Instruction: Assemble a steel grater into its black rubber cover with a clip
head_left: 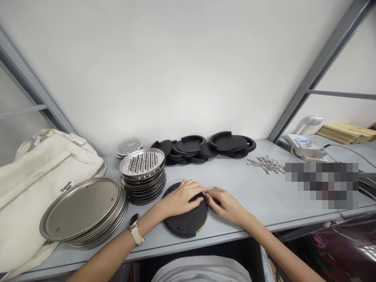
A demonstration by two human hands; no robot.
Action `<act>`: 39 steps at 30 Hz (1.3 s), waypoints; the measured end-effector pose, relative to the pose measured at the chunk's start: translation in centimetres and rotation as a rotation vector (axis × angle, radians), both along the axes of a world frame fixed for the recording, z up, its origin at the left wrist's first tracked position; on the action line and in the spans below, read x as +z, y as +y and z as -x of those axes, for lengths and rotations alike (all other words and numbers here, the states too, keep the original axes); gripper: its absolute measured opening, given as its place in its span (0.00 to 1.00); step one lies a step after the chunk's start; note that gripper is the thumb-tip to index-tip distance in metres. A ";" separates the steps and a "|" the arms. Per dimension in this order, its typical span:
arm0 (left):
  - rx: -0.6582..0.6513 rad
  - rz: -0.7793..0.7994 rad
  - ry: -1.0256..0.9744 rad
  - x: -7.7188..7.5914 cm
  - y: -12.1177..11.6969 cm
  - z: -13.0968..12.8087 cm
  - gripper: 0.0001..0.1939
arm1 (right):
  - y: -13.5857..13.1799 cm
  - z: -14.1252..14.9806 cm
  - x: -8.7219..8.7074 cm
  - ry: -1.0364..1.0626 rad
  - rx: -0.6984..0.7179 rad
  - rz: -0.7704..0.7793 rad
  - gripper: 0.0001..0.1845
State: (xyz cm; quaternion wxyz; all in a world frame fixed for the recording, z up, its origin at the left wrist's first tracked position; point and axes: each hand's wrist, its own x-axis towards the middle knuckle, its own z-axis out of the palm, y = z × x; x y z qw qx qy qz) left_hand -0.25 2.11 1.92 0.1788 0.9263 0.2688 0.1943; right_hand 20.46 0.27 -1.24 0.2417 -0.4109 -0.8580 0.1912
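A black round disc [188, 223] with a raised rim and a small hole lies near the table's front edge. A thin yellow-gold line shows along its lower right edge. My left hand [188, 197] rests flat across the disc's upper part, its fingers stretched toward the right rim. At that rim my right hand [220, 201] has its thumb and fingers bent and pinched together on the edge, close to the left fingertips. Whatever lies between the right fingertips is hidden. Left of the disc stands a stack of round metal grater plates [143, 162].
Large round metal plates [82, 209] are stacked at the left, beside a cream cloth bag [26, 188]. Black rings and discs [190, 147] pile along the wall. Small silver metal pieces [266, 164] lie at the right. Wooden boards [343, 133] and white boxes [305, 147] stand farther right.
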 end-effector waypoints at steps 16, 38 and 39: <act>-0.011 -0.017 -0.009 0.0 0.0 0.0 0.11 | 0.0 0.1 0.1 0.006 -0.001 -0.004 0.16; -0.002 -0.039 0.008 0.3 -0.1 0.0 0.11 | 0.0 0.1 0.2 0.002 -0.016 -0.012 0.16; -0.003 -0.040 0.008 0.2 -0.1 0.0 0.11 | 0.0 0.1 0.2 0.002 -0.016 -0.011 0.16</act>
